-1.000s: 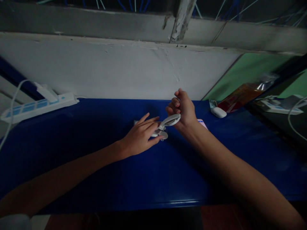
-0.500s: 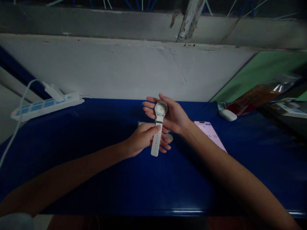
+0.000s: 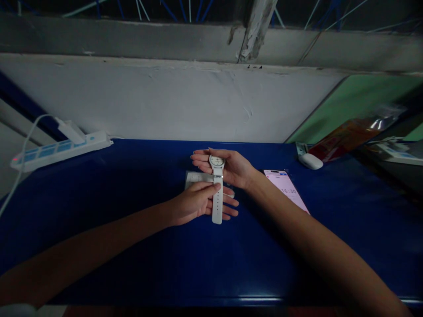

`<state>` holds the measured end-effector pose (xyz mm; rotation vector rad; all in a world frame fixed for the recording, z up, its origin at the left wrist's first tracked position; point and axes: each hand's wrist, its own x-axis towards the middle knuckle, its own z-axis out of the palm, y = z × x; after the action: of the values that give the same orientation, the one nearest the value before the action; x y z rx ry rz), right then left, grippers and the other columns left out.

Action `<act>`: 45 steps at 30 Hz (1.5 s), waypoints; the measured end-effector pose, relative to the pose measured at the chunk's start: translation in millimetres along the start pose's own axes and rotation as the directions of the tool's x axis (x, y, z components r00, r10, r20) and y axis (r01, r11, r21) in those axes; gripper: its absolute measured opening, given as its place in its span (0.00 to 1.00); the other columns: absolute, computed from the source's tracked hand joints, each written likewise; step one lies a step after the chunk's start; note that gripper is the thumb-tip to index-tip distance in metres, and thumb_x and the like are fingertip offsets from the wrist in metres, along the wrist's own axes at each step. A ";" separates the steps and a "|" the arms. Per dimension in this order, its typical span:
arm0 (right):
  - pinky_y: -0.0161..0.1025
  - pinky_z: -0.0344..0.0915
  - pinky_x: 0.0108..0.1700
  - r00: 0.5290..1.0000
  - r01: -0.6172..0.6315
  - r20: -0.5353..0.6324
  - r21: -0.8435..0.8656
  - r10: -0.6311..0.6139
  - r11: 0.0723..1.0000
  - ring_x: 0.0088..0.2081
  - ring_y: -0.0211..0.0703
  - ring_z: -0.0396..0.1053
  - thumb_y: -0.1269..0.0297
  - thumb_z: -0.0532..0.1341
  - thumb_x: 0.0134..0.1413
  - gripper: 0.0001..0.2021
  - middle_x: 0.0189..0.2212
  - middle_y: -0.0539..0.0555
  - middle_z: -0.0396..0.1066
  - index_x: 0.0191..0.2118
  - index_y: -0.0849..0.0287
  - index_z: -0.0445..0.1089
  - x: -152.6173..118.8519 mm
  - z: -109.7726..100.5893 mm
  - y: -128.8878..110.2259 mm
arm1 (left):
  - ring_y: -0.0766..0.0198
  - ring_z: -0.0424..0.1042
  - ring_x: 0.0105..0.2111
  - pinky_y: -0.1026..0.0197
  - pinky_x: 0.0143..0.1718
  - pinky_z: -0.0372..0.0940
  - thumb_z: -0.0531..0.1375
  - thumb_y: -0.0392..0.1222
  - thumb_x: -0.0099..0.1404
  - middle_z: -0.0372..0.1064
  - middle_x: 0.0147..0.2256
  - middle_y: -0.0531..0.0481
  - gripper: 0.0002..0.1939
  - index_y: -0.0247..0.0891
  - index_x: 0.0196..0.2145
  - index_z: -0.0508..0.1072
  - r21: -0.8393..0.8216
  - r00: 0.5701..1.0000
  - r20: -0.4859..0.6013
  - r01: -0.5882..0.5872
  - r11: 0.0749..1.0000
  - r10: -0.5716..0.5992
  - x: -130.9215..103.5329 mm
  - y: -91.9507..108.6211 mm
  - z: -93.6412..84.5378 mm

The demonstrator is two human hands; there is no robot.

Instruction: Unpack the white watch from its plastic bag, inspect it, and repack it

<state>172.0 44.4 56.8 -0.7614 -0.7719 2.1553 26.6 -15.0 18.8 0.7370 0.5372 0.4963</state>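
A white wristwatch (image 3: 217,189) with a round dial and a holed strap lies across both hands. My left hand (image 3: 198,201) grips the strap, its thumb on top and its fingers spread beneath. The dial end rests against my right hand (image 3: 231,166), whose thumb lies along the top of the dial while the other fingers reach out to the left. Behind the hands, a pale flat item (image 3: 194,177) sits on the blue table (image 3: 148,264), partly covered, and a small round piece shows beside my left fingers.
A phone (image 3: 287,187) showing digits lies right of the hands. Farther right are a white mouse (image 3: 311,161) and a red package in clear plastic (image 3: 350,134). A white power strip (image 3: 62,151) with a plugged cable is at the back left.
Both hands and the watch have come slightly lower in the view. The watch strap hangs straighter, and my right thumb has lowered onto the dial's edge. More of the pale item shows.
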 end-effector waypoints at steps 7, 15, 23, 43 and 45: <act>0.43 0.68 0.57 0.992 0.050 0.115 -0.019 -0.048 0.999 0.49 0.46 0.76 0.50 0.42 0.70 0.29 0.50 0.65 0.75 0.48 0.69 0.71 -4.0 -0.4 1.6 | 0.56 0.80 0.36 0.53 0.42 0.72 0.58 0.45 0.72 0.78 0.37 0.39 0.13 0.29 0.40 0.72 0.016 0.990 -0.060 -0.126 0.992 0.126 1.9 -1.2 -1.3; 0.40 0.67 0.57 0.993 0.041 0.110 -0.063 -0.034 0.997 0.46 0.41 0.77 0.64 0.43 0.72 0.21 0.45 0.63 0.78 0.47 0.68 0.72 1.2 -4.3 7.7 | 0.56 0.79 0.35 0.50 0.44 0.70 0.55 0.44 0.74 0.77 0.35 0.37 0.15 0.28 0.37 0.73 -0.017 0.996 -0.063 -0.060 0.998 0.059 -1.1 3.1 -0.8; 0.36 0.75 0.42 0.998 -0.046 -0.037 -0.008 0.046 0.999 0.37 0.43 0.79 0.58 0.40 0.72 0.28 0.35 0.65 0.80 0.41 0.71 0.74 -1.6 5.9 4.3 | 0.54 0.80 0.36 0.49 0.45 0.69 0.53 0.42 0.74 0.77 0.36 0.36 0.15 0.27 0.39 0.74 -0.006 0.997 -0.035 0.066 0.998 -0.067 -3.8 4.9 -1.2; 0.44 0.66 0.56 0.988 -0.104 0.114 -0.015 0.105 0.994 0.45 0.47 0.76 0.53 0.35 0.70 0.33 0.42 0.66 0.78 0.50 0.74 0.69 -2.0 -5.8 -1.4 | 0.53 0.78 0.42 0.47 0.52 0.66 0.52 0.39 0.75 0.76 0.42 0.33 0.16 0.26 0.38 0.75 -0.046 0.997 -0.078 -0.034 0.998 0.031 -1.7 6.5 1.3; 0.46 0.66 0.56 0.989 -0.100 0.106 -0.011 0.101 0.995 0.46 0.48 0.76 0.52 0.34 0.69 0.34 0.42 0.68 0.78 0.52 0.75 0.67 -3.2 -4.7 -1.7 | 0.54 0.79 0.40 0.48 0.50 0.67 0.50 0.39 0.76 0.77 0.41 0.33 0.18 0.25 0.38 0.75 -0.049 0.997 -0.082 -0.011 0.999 0.007 -2.4 7.9 3.6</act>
<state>177.9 44.2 55.9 -0.7060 -0.8105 2.3008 25.2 -13.2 27.4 0.6741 0.5962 0.5483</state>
